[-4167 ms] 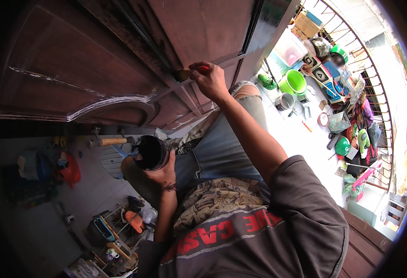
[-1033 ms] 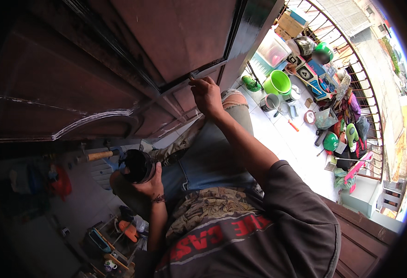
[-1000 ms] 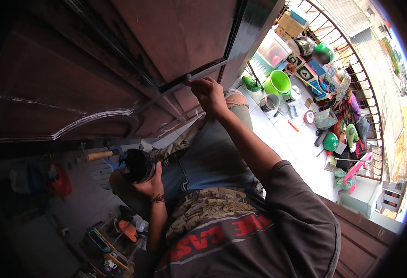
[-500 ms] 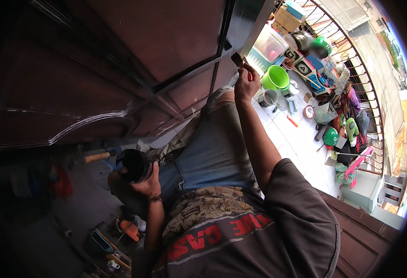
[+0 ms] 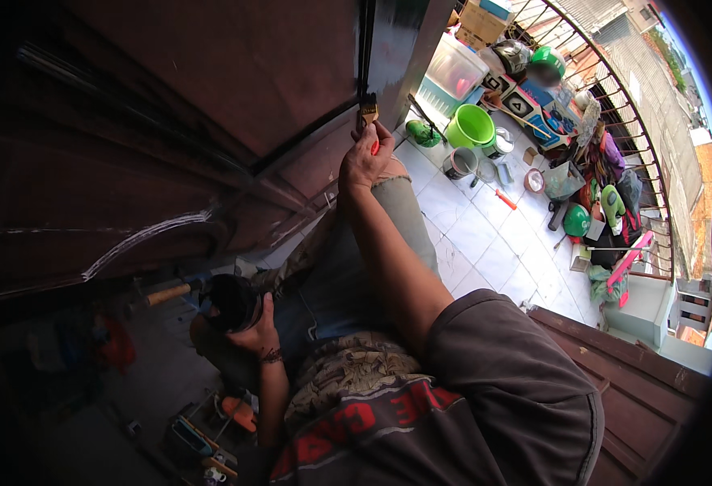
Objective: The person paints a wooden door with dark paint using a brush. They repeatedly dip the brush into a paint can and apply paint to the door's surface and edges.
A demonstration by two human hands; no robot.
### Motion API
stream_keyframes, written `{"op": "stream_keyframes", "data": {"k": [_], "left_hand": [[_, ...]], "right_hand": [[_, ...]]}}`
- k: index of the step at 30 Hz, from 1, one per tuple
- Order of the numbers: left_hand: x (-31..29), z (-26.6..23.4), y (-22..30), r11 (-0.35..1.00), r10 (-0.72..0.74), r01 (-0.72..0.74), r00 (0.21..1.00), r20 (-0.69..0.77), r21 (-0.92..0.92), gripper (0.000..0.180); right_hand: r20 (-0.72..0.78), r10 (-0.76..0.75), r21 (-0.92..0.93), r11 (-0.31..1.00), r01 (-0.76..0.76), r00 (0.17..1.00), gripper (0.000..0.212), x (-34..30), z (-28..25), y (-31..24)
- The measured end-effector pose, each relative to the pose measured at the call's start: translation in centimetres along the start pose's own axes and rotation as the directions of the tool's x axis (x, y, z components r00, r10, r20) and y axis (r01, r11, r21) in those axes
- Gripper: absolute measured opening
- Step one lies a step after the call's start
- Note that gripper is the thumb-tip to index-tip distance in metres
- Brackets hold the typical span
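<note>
A paintbrush [image 5: 369, 112] with a pale ferrule, dark bristles and a red handle is in my right hand [image 5: 364, 159], fingers closed round the handle. Its bristles are up at the brown panelled door [image 5: 267, 73], where black glossy paint edges the panel; whether they touch I cannot tell. At lower left, my left hand [image 5: 257, 334] grips a black, round paint container [image 5: 233, 304] near my knee. The inside of the container is too dark to make out. A pale curved mark [image 5: 141, 237] runs across the door's lower left.
On the white tiles [image 5: 485, 235] to the right stand a lime green bucket [image 5: 471, 126], a grey pail [image 5: 459, 164] and a red-handled tool [image 5: 506, 199]. Boxes, helmets and bags line the curved railing [image 5: 656, 162]. Another brown panel [image 5: 639, 397] is at lower right.
My right hand has moved left with the paintbrush, from beside the door's edge to its panel border. My left hand still holds the container. The view has shifted slightly.
</note>
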State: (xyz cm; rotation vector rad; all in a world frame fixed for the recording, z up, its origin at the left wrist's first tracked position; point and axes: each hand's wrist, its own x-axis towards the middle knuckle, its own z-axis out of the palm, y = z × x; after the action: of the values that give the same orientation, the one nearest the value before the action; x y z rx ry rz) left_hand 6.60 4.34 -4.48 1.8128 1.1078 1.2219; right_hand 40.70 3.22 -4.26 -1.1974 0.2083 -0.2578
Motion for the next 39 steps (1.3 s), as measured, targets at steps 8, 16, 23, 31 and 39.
{"op": "stream_keyframes", "data": {"k": [8, 16, 23, 31, 39], "left_hand": [[0.1, 0.1, 0.0, 0.999, -0.037, 0.035, 0.998, -0.048, -0.037, 0.099], [0.0, 0.1, -0.2, 0.997, -0.010, 0.007, 0.999, -0.036, -0.080, 0.101], [0.1, -0.1, -0.1, 0.999, -0.008, 0.008, 1.000, 0.022, -0.037, 0.103], [0.2, -0.1, 0.4, 0.998, -0.029, 0.030, 0.999, -0.016, 0.048, 0.101], [0.1, 0.2, 0.3, 0.997, -0.049, 0.045, 0.997, -0.061, -0.063, 0.101]], "right_hand": [[0.249, 0.076, -0.289, 0.957, -0.001, 0.966, 0.020, -2.0, -0.8, -1.5], [0.228, 0.159, -0.385, 0.921, -0.061, 0.960, 0.025, -0.1, -0.6, -0.1], [0.276, -0.034, -0.416, 0.897, 0.152, 0.960, 0.020, 1.3, -0.5, 2.7], [0.287, -0.014, -0.487, 0.859, 0.158, 0.958, 0.025, 1.8, -0.3, -0.3], [0.851, 0.433, -0.369, 0.895, -0.249, 0.297, 0.020, 3.0, -1.5, -5.1]]}}
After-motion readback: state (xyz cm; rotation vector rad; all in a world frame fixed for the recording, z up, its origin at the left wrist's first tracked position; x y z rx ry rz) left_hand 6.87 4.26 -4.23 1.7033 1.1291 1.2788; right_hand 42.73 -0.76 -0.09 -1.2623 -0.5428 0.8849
